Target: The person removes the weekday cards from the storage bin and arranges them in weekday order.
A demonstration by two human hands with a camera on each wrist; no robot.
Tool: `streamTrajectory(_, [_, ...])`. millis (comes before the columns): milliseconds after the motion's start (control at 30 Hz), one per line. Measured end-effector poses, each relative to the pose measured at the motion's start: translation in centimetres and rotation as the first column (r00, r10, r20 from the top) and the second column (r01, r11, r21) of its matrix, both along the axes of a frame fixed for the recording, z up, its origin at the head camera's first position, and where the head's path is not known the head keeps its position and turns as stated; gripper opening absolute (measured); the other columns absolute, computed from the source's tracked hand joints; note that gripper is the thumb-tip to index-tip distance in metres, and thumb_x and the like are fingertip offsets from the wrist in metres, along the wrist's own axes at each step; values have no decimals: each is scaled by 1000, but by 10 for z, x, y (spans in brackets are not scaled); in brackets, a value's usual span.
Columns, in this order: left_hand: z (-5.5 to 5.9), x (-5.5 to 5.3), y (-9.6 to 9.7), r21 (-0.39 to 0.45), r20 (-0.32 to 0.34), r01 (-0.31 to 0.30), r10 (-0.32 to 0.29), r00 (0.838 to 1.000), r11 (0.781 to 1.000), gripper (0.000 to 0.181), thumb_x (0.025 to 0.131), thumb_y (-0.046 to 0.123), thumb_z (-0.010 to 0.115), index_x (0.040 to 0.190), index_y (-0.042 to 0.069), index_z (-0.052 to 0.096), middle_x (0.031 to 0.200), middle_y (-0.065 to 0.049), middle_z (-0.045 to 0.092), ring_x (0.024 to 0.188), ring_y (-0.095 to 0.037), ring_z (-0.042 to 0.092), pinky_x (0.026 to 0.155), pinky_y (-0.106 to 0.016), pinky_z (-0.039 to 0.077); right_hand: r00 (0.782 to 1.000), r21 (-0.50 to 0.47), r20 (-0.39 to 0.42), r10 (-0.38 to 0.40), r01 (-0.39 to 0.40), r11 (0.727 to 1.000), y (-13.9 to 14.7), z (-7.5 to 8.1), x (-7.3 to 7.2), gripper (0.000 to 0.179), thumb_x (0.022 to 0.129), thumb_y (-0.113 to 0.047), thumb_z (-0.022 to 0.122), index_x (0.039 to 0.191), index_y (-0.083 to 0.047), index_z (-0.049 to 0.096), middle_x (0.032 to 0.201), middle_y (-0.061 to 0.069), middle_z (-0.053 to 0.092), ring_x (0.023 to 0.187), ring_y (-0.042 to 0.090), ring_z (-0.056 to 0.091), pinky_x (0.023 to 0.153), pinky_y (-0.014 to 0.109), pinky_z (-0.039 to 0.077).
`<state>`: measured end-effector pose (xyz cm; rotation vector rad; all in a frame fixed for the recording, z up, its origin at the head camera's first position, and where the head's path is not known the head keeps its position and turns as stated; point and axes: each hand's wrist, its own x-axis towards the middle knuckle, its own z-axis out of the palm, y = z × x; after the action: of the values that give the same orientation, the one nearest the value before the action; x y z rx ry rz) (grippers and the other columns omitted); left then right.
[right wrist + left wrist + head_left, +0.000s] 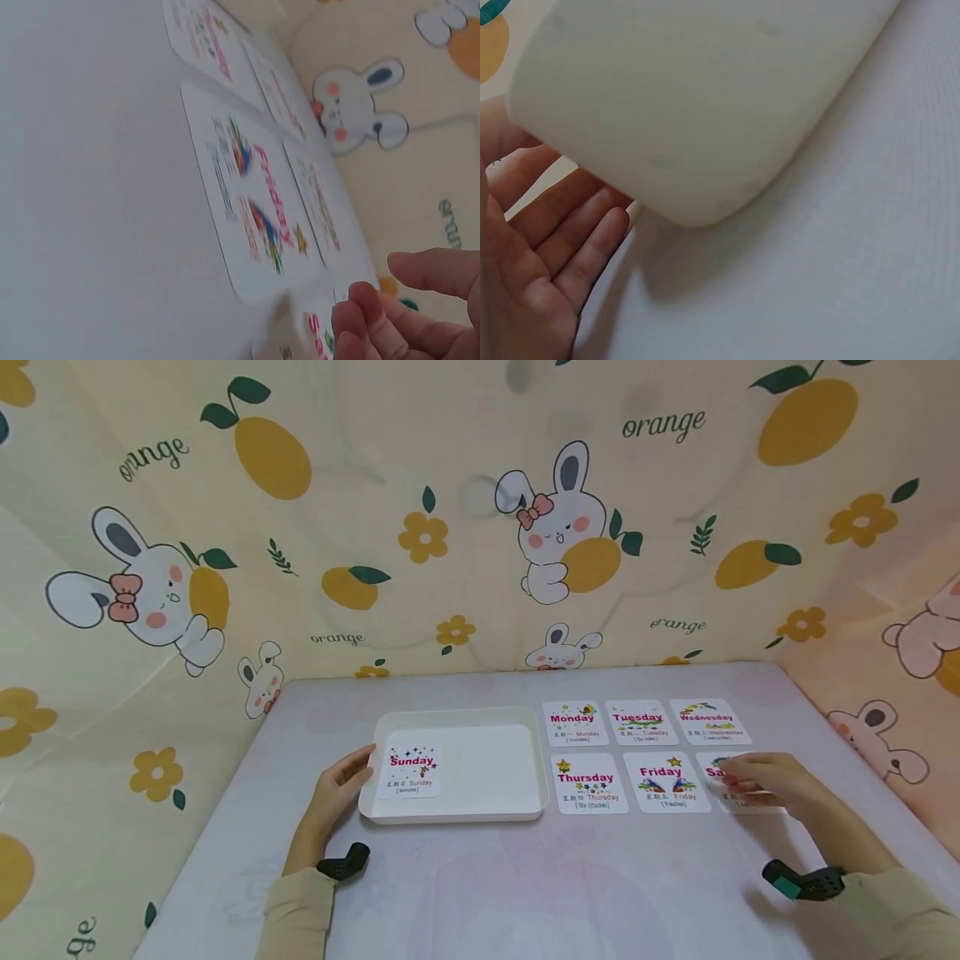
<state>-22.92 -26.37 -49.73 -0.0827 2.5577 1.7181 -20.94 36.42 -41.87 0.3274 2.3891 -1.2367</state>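
Observation:
My left hand (339, 793) grips the left rim of a white tray (487, 768); in the left wrist view its fingers (577, 229) lie against the tray's edge, and that end looks raised off the table. Inside the tray at the left lies a "Sunday" card (410, 777). My right hand (776, 781) is over the "Saturday" card (712, 767), covering most of it. In the right wrist view the thumb (431, 271) stands apart from the bent fingers (364, 304), with nothing between them. Left of that hand lies the "Friday" card (666, 782).
Right of the tray, a "Thursday" card (588, 783) lies in the front row. Behind are "Monday" (575, 724), "Tuesday" (640, 722) and "Wednesday" (708, 722) cards. A printed cloth (480, 527) with rabbits and oranges rises behind and beside the pale tabletop (525, 893).

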Motion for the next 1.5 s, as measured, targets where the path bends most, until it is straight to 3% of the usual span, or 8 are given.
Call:
streamTrajectory(167, [-2,0,-1,-7,-15,1,-1,1000,1000,45,97,24,56,141,16,49,151,-5,46,136,-25,48,98,-8,39,997,-10,-41,70,-70,997,-24,0,2,55,99,-35,50,126,14,52,86,-6,69,79,10,61,72,21,56])
streamTrajectory(267, [-2,0,-1,1,-23,5,-5,1000,1000,45,97,24,56,141,15,49,151,-6,47,136,-25,47,90,-1,36,995,-21,-55,87,-88,996,-37,-1,2,54,99,-34,51,125,13,54,86,-4,69,80,11,60,72,21,55])
streamTrajectory(700, [-1,-1,-1,-3,-30,3,-3,1000,1000,45,97,24,55,141,15,48,151,-5,46,136,-25,47,93,-3,37,980,-211,-90,176,-191,959,-89,1,9,47,99,-29,53,122,12,55,85,-9,67,78,6,60,74,21,55])
streamTrajectory(1000, [-3,0,0,-27,-30,-4,3,1000,1000,45,97,23,55,141,16,49,150,-4,47,136,-25,48,107,-22,42,972,-275,-103,209,-230,934,-112,3,8,46,98,-27,53,123,12,55,89,-5,69,80,8,62,75,22,56])
streamTrajectory(1233, [-2,0,-1,-13,-34,5,-5,999,1000,45,97,24,56,141,15,49,151,-5,47,136,-25,47,94,-4,37,964,-280,-122,236,-262,924,-128,7,6,49,99,-28,52,126,13,52,93,-2,70,83,10,63,76,21,56])
streamTrajectory(1500, [-1,0,0,-7,-29,5,-5,1000,1000,45,97,24,56,141,15,50,150,-5,47,135,-25,48,94,-5,37,963,-344,-142,227,-263,902,-148,8,2,51,100,-26,50,128,16,47,94,0,70,85,10,65,78,21,57])
